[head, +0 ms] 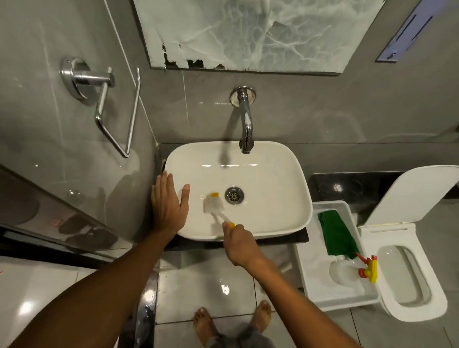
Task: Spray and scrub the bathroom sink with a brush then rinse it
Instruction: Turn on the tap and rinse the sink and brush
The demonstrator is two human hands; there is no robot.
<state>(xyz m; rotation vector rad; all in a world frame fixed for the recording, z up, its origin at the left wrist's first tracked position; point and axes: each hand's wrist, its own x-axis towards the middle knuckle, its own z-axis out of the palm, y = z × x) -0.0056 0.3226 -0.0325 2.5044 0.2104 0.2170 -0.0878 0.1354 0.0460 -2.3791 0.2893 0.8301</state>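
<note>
A white rectangular sink [273,175] sits on a dark counter, with a steel drain [234,195] in its middle. My right hand [237,244] grips the handle of a white and yellow brush [213,203]. The bristle head rests on the basin floor just left of the drain and looks blurred. My left hand [168,204] lies flat and open on the sink's left rim, thumb inside the basin. A chrome wall tap [245,122] hangs over the back of the sink. No water stream shows. A spray bottle [365,269] with a yellow and red trigger lies in a white tray [313,267] to the right.
A green cloth [337,235] lies in the tray beside the bottle. A white toilet [413,276] with its lid up stands at the far right. A chrome towel holder [105,100] juts from the left wall. My bare feet [232,321] stand on grey floor tiles.
</note>
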